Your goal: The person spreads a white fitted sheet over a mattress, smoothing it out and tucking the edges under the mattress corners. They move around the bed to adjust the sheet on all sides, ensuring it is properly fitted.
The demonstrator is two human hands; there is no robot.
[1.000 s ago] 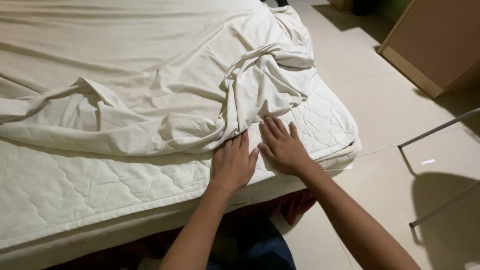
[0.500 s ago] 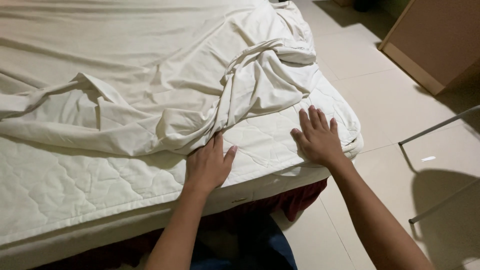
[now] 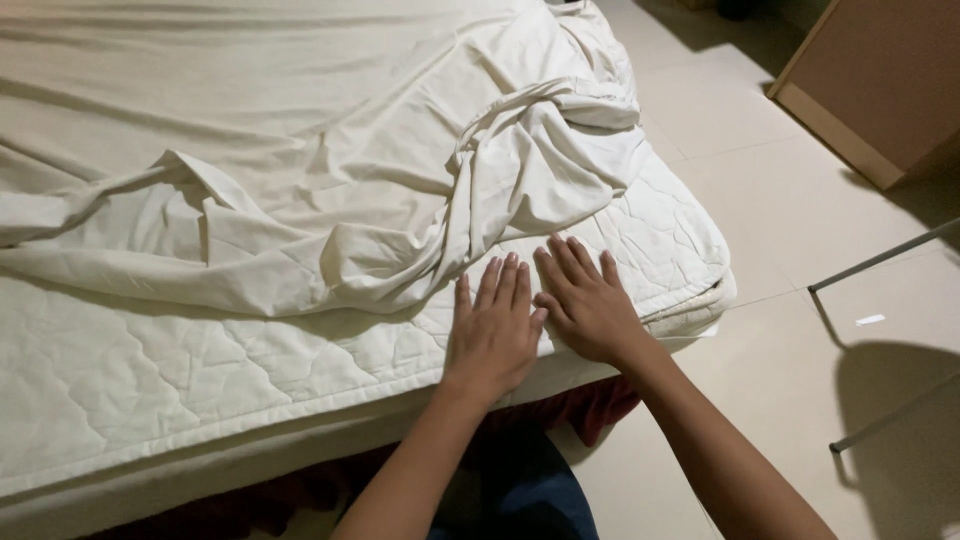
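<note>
**Two flat hands on the bed**

The left hand (image 3: 495,335) and the right hand (image 3: 588,305) lie flat, side by side, touching, on the white quilted mattress (image 3: 200,380). Both are spread wide and hold nothing. The crumpled cream cotton sheet (image 3: 330,200) lies just past the fingertips. Its bunched edge runs sideways, and the left hand is a bit closer to it.

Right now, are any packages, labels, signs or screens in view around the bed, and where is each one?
None clearly in view.
Small white strip: on the beige tiled floor right of the bed, flat and oblong; too small to tell whether it is a label.
Brown board panel: top right on the floor, plain, no markings visible.
Both hands rest on the white quilted mattress.
</note>
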